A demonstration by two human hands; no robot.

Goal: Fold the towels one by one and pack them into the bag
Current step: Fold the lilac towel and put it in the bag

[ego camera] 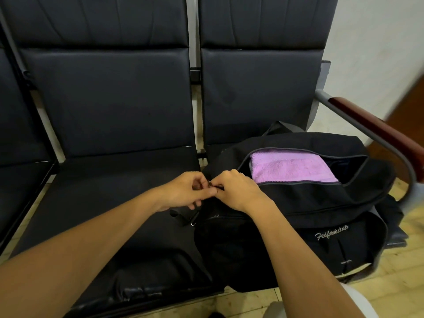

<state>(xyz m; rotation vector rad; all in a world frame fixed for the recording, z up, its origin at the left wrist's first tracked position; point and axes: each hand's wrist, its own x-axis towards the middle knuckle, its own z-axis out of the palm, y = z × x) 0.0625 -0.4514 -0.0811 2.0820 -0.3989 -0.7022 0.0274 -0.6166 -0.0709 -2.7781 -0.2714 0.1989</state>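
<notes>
The black duffel bag (pixel 305 203) lies on the right-hand seat of a row of dark padded waiting chairs (pixel 110 106), in the lower right of the frame. Its main zipper opening (pixel 298 183) is open along most of its length. A folded pink towel (pixel 291 167) lies flat inside the bag, filling the visible part of the opening. No other towel is visible on the seats or elsewhere in the frame.

Both hands meet at the left end of the bag, at frame centre. The left hand (pixel 185 191) has its fingers curled and pinched on the bag fabric or zipper end just beside the slider. The right hand (pixel 238 189) has its fingers curled and pinched on what appears to be the zipper pull (pixel 214 185); the pull itself is small and largely hidden between the fingertips. The grip of each hand is therefore closed on the bag's zipper hardware, not on a towel.

Judged step: packing appears complete, and the closing of the bag is beginning. The task looks near its end.

Next move, as a judgement: the left hand anchors the bag end to keep the zipper track taut while the right hand draws the slider along the track toward the right of the frame. The towel edge sits close to the zipper teeth, so the pile may snag; press it down if the slider meets resistance.
</notes>
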